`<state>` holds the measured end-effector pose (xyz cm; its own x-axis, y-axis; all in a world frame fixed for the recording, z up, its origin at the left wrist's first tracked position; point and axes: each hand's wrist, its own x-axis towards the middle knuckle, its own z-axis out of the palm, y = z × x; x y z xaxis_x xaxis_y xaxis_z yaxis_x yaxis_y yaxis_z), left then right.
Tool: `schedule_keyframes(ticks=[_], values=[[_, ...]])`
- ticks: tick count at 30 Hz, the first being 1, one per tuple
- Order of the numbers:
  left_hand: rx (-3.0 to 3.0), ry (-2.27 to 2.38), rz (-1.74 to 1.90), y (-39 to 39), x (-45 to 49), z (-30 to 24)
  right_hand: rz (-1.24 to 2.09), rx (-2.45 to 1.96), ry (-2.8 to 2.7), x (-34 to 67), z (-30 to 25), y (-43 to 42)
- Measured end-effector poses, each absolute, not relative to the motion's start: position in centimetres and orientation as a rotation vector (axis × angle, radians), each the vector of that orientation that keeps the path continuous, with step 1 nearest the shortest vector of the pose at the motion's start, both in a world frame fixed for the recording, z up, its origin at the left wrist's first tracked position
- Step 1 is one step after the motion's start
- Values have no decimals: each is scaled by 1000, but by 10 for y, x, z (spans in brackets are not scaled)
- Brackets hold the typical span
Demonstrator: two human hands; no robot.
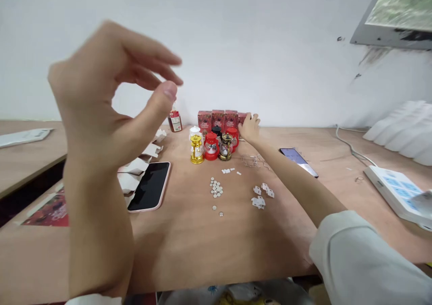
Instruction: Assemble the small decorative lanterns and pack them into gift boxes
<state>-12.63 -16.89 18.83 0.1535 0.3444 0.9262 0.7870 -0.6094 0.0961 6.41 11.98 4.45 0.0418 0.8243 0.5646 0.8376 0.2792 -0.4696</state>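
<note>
My left hand (108,97) is raised close to the camera, fingers loosely curled and apart, holding nothing. My right hand (250,127) reaches across the wooden table (189,242) to the far edge and rests on the rightmost of several small red boxes (219,119) lined up against the wall. In front of the boxes stand small toy lanterns: a gold one (196,149), a red one (211,146) and a dark one (225,147). Several button cell batteries (216,188) lie scattered mid-table. Small white plastic pieces (261,196) lie right of them.
A black phone in a pink case (150,186) lies left of the batteries, beside folded white cartons (135,167). Another phone (299,161) lies right. A small bottle (174,121) stands by the wall. A white device (398,192) and cable sit at far right.
</note>
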Motion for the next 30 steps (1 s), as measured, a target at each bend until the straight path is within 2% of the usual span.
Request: schedule_keyframes(ticks=[2,6,9,18,23,27,30], values=[[-2046,-1137,-1445,-174,-125,190,-235,-1365,-1843,67,56,105],[-2052,-1234,-1312,-180,-125,193,-510,-753,-2539,70,76,69],[-2020,-1216,-1229,-177,-127,194,-654,-463,-2806,66,75,50],[-2402,-1260,-701,-159,-119,186,-494,-354,-2856,57,43,57],[-2395,-1438,-81,-150,-90,163,-193,-332,-2786,77,47,60],[-2447,-1462,305,-147,-47,130,-99,-472,-2653,113,53,60],[-2592,-1496,500,-150,-24,110,-113,-749,-2350,136,52,51]])
